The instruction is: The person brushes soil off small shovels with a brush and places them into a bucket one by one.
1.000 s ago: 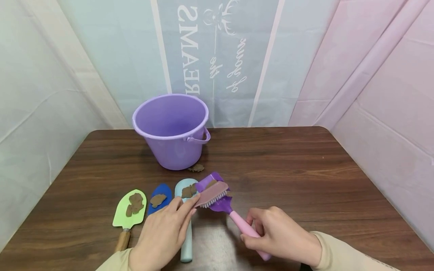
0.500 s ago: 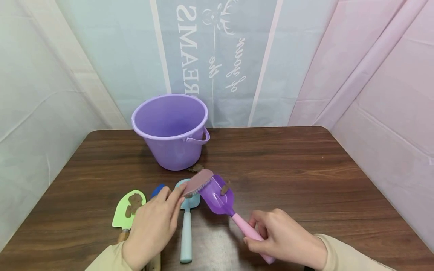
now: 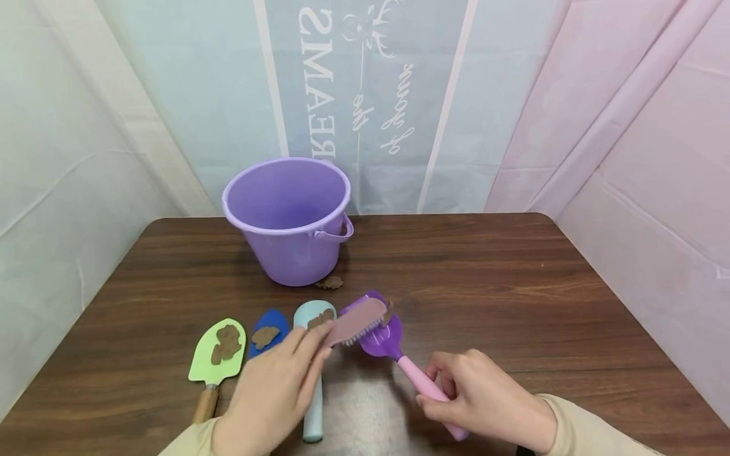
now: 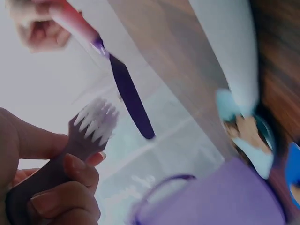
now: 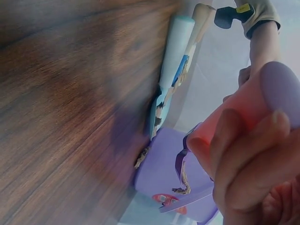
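My left hand point(image 3: 274, 386) holds a small pinkish-brown brush point(image 3: 356, 320) with pale bristles over the blade of a purple shovel point(image 3: 383, 343). Thumb and fingers pinch the brush point(image 4: 86, 143) in the left wrist view. My right hand point(image 3: 479, 392) grips the shovel's pink handle point(image 3: 423, 380), which slants up and left to the blade. At the blade's right edge, beside the bristles, a brown flaky piece point(image 3: 389, 313) stands up. The brush covers part of the blade. In the left wrist view the purple blade point(image 4: 131, 98) appears edge-on, raised off the table.
A purple bucket point(image 3: 296, 256) stands behind, with a brown piece point(image 3: 329, 283) at its base. Left of the purple shovel lie a light blue shovel point(image 3: 313, 411), a blue shovel point(image 3: 275, 318) and a green shovel point(image 3: 201, 364), each bearing brown bits.
The brush swung left to the blade's edge, then back right across it. The brown piece now sits at the blade's right edge. The purple shovel and right hand have shifted slightly right.
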Motion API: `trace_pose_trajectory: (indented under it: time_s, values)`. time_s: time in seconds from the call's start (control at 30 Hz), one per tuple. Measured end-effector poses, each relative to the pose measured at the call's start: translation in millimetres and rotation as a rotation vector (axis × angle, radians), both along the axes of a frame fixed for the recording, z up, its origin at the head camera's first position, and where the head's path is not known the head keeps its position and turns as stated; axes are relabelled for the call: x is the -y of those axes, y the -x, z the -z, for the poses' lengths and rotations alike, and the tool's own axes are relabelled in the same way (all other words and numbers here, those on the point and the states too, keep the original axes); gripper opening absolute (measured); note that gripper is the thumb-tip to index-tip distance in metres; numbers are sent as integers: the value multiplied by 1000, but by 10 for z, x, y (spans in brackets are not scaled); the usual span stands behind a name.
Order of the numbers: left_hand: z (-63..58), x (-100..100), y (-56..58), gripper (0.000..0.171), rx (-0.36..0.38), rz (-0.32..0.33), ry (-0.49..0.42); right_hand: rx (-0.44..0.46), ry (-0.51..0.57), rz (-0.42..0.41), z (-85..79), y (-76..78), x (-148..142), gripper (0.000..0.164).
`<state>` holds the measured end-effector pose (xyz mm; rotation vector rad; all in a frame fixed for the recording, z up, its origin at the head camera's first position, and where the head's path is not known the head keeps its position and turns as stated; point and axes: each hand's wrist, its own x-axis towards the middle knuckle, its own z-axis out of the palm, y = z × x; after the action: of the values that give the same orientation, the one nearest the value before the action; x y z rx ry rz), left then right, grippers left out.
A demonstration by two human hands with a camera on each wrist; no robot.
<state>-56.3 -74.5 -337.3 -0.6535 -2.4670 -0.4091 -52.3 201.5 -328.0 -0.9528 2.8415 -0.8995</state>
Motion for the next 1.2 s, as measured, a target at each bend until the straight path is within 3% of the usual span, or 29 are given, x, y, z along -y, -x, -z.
trace_pose_trajectory:
  time_s: [0.17,0.33,0.6,1.2]
  values:
    - [31,-109,-45,29,-11,78,27,-2,-2,2,-5,1,14,17]
    - [78,-148,-45,28,-17,90,56,-27,4,-20,4,0,23,18]
    - [100,-109,4,29,-4,42,69,-41,3,-25,10,-10,25,18]
    - [102,138,163,31,-79,-104,2,19,12,-22,31,-67,-6,17]
